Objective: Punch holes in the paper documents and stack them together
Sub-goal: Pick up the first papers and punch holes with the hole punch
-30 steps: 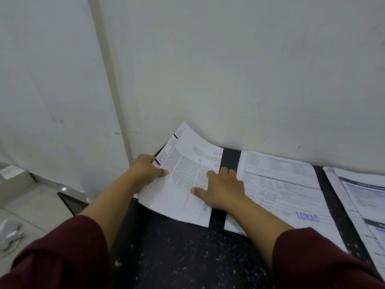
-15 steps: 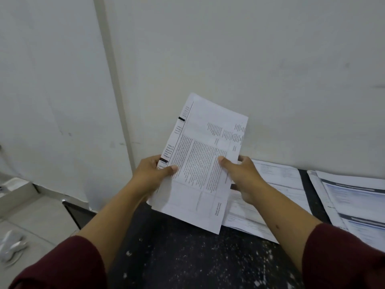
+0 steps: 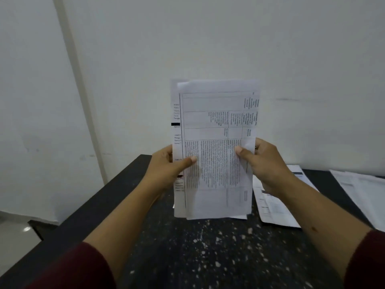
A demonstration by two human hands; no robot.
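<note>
A small stack of printed paper documents (image 3: 214,126) stands upright in front of me, its lower edge just above the black speckled counter (image 3: 208,251). My left hand (image 3: 166,170) grips its left edge, thumb on the front sheet. My right hand (image 3: 264,163) grips the right edge the same way. The sheets are slightly offset from each other. No hole punch is in view.
Another printed document (image 3: 275,203) lies flat on the counter to the right of the held stack, and more papers (image 3: 362,192) lie at the far right edge. A white wall (image 3: 208,49) rises right behind the counter. The counter's left edge (image 3: 87,205) drops to the floor.
The stack was lying flat on the counter under both hands. It has been lifted, turned upright and brought to the middle in front of me.
</note>
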